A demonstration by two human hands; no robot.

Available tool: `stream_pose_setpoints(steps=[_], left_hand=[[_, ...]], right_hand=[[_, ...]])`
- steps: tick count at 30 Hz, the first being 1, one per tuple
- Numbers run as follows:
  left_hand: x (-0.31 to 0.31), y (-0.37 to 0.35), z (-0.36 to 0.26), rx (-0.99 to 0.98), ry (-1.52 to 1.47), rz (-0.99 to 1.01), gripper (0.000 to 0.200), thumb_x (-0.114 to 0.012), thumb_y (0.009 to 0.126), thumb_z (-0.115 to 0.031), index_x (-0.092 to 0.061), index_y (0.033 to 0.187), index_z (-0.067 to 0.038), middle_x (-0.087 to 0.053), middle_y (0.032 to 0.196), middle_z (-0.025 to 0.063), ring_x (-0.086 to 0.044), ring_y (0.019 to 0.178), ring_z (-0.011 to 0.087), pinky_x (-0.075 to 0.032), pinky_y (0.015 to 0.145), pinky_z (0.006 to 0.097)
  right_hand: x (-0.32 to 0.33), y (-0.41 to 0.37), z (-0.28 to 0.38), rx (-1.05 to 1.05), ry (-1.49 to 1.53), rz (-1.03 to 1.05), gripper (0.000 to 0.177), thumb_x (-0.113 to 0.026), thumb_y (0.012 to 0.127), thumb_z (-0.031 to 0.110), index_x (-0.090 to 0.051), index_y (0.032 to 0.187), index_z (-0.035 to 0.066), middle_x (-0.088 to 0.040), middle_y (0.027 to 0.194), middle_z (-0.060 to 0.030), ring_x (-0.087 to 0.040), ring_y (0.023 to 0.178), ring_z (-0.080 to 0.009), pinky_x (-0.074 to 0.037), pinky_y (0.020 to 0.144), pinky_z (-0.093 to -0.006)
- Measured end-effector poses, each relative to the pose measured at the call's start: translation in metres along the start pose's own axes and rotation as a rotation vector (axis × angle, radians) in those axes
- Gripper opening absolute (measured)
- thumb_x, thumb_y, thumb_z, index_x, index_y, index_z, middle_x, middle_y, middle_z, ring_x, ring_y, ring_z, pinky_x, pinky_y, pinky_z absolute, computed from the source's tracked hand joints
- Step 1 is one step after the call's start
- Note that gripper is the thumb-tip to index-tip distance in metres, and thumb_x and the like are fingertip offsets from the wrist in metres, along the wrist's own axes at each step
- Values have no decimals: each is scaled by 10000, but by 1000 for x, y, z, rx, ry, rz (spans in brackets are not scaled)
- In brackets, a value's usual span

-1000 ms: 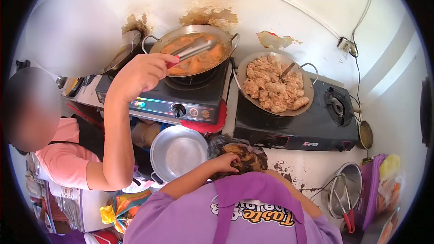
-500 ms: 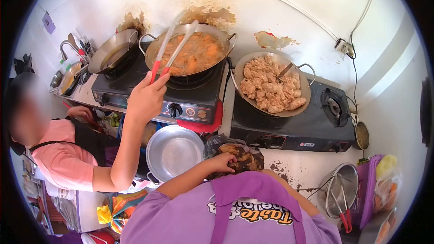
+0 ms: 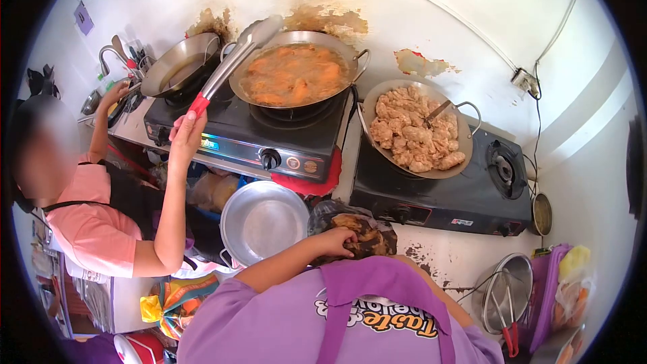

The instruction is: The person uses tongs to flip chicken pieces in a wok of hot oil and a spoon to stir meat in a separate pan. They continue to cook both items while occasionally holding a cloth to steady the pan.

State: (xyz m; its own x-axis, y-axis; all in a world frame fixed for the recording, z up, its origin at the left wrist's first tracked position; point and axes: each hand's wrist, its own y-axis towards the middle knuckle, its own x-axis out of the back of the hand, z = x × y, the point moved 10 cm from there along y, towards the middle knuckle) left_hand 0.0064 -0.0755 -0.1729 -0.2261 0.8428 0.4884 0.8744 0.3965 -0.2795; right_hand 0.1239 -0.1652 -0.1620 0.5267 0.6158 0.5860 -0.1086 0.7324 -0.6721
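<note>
our left hand (image 3: 337,239) sits on top of the fried pieces (image 3: 367,232) inside a dark plastic bag (image 3: 322,212), fingers curled down onto them. can't tell if it's actually gripping one or just resting there. the bag sits on the white surface (image 3: 445,253) right in front of the black stove (image 3: 465,192), just beside a big empty metal bowl (image 3: 264,221). our right hand doesn't show at all, only a bit of forearm running toward the bag from behind the purple apron, so we can't say whether the hands are together or apart. on the black stove there's a pan of pale battered pieces (image 3: 414,128) with a utensil stuck in it. next to it, on the other stove (image 3: 249,135), a wok of bubbling orange oil (image 3: 296,74). a co-worker in a pink shirt has one hand (image 3: 187,131) around the red-handled tongs (image 3: 232,61), which point up past the wok's rim. down at the right edge a wire strainer (image 3: 505,283) lies in a metal dish.
</note>
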Motion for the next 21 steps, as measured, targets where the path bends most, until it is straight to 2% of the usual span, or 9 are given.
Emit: stream_pose_setpoints(steps=[18,21], left_hand=[[-4,3,7,-10,-19,14,485,-743,612,-269,-536,988,-43,-535,907,136,-525,848,256,-435,730,341],[-3,6,10,-66,0,-71,469,-755,593,-229,-550,970,-40,-565,842,116,-548,787,245,-443,688,328]], right_hand=[[-16,8,-16,79,1,0,360,-475,789,337,-570,1000,61,-593,926,-199,-565,888,-338,-452,761,-377],[-18,13,-15,97,-6,6,360,-475,789,335,-569,1002,60,-593,927,-199,-565,889,-338,-452,761,-376]])
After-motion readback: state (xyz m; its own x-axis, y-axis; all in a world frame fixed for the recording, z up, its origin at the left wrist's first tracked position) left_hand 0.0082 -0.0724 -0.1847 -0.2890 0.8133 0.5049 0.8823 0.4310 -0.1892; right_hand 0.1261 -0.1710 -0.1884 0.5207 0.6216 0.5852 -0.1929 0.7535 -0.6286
